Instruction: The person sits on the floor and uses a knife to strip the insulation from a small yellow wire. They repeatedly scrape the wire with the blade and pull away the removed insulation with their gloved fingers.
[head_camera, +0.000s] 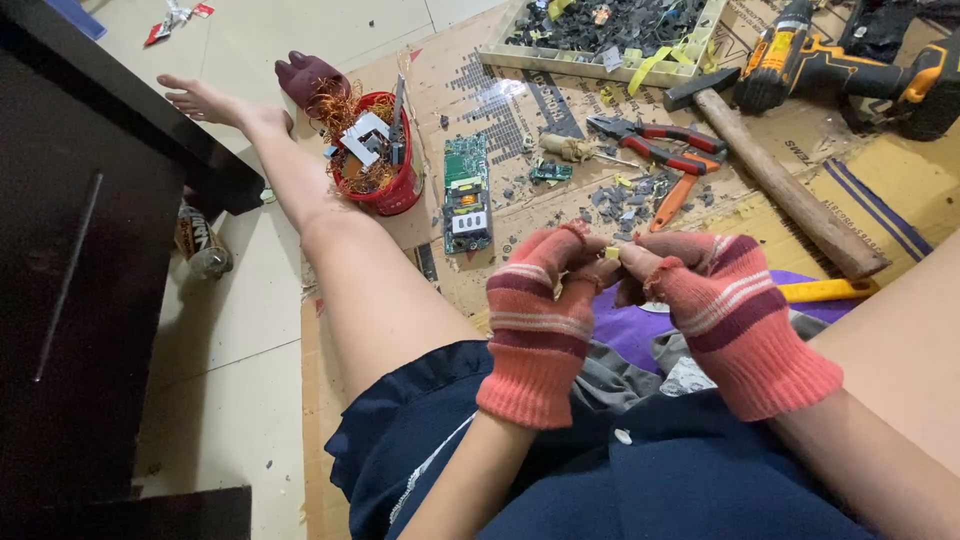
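Observation:
My left hand (538, 315) and my right hand (722, 315) both wear fingerless striped pink and red knit gloves. The fingertips of both hands meet on a small yellowish part (611, 254), held above my lap between them. Most of that part is hidden by my fingers. I sit on the floor with my legs stretched out either side of a sheet of cardboard (520, 90).
On the cardboard lie a green circuit board (466, 194), a red bucket (390, 185) of copper wire and parts, red-handled pliers (655, 140), a wooden-handled hammer (785, 185), cordless drills (840, 65), and a tray (600, 35) of dark scrap. Dark furniture (80, 250) stands at left.

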